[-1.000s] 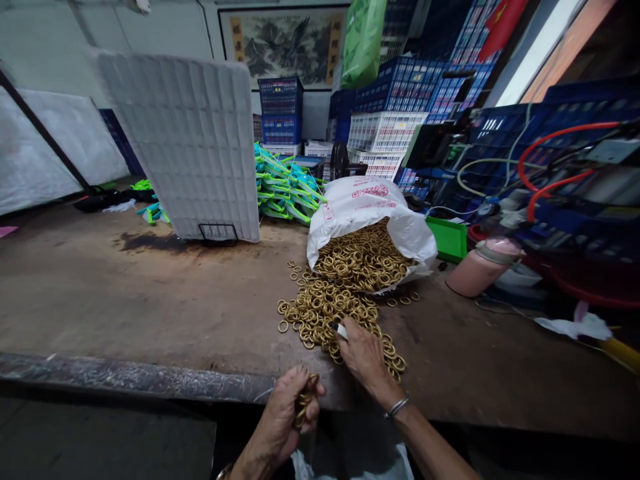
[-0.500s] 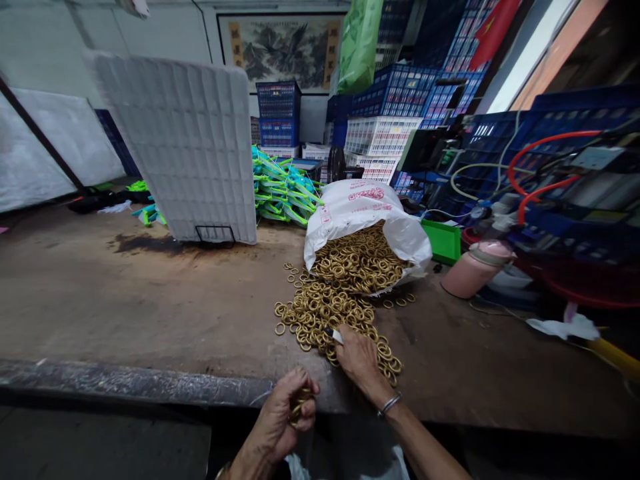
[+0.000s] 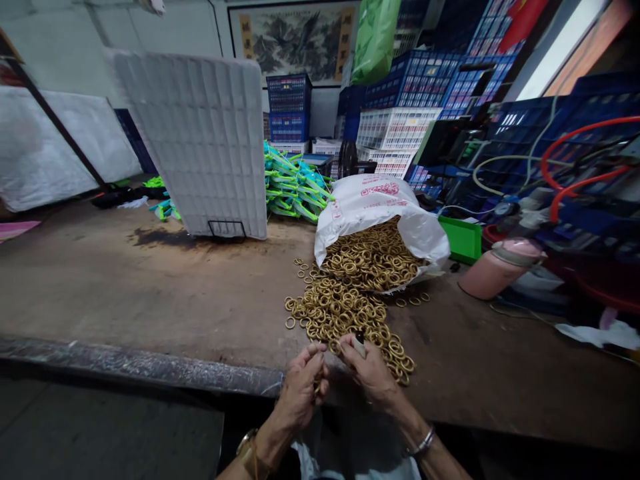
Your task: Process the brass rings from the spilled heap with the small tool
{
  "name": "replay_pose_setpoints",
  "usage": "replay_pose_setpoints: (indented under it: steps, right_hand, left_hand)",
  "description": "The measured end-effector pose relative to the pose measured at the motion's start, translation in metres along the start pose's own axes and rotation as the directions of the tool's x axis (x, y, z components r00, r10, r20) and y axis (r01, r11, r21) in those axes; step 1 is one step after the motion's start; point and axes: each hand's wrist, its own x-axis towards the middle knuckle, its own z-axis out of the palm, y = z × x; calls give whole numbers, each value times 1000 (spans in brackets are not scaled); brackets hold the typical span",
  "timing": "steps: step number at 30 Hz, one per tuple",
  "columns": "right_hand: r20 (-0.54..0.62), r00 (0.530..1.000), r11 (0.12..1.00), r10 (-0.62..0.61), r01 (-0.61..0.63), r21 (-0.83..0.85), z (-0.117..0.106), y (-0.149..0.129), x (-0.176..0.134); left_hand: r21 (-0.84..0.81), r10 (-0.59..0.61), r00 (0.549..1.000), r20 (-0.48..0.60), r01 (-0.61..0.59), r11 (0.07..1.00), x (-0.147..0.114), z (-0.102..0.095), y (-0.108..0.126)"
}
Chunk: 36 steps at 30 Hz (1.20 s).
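Just over the table's front edge, my left hand [image 3: 299, 387] is closed around several brass-coloured rings [image 3: 318, 382], mostly hidden by its fingers. My right hand [image 3: 374, 379] is close beside it, fingers pinched. Against its thumb and index finger sits a small black-and-pale object [image 3: 359, 344], whose kind I cannot make out. Whether a ring is also in that pinch is hidden. Right behind both hands spreads a loose pile of rings [image 3: 345, 307]. It spills from the mouth of a white woven sack [image 3: 373, 193] lying on its side.
The wooden table [image 3: 215, 300] ends at a worn front edge [image 3: 150, 365]. A white quilted panel [image 3: 215, 147] stands upright at left, with bright green and blue pieces [image 3: 295, 183] behind it. Rightward are a green tray [image 3: 463, 240], a pink bottle [image 3: 500, 267] and red hoses [image 3: 550, 180].
My right hand has drawn back from the ring pile towards my left hand, and the black-and-pale object now points up. My left hand has risen slightly. The view has shifted left.
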Motion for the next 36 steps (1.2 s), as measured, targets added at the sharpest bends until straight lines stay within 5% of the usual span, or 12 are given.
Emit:
replay_pose_setpoints:
  steps: [4,7,12,17,19,25,32,36]
  right_hand:
    - [152,981,957,123,-158,243,12,1,-9]
    - [184,976,950,117,-164,266,15,4,-9]
    - [125,992,1000,-4,2,15,14,4,-7]
    - [68,993,959,-97,111,-261,17,-4,-7]
    - [43,993,946,-106,114,-303,19,-6,-6]
    - [47,995,957,-83,93,-276,21,-10,-7]
    - [82,996,990,-30,40,-134,21,-3,-5]
    - [53,993,932,-105,117,-342,16,-1,-9]
  left_hand:
    - [-20,-4,999,45,5,1000,-4,1,1]
    - [-8,15,1000,0,-15,1000,-6,0,0]
    - [304,201,975,-95,-164,939,-7,-2,1]
    - [543,410,912,4,-347,765,-12,-2,3]
    - [515,391,920,15,-342,786,-15,-1,3]
    - [191,58,997,54,-67,979,-18,1,7]
    - [122,71,995,69,-79,989,-16,-3,1]
    - [149,109,991,77,-120,982,-16,-4,-1]
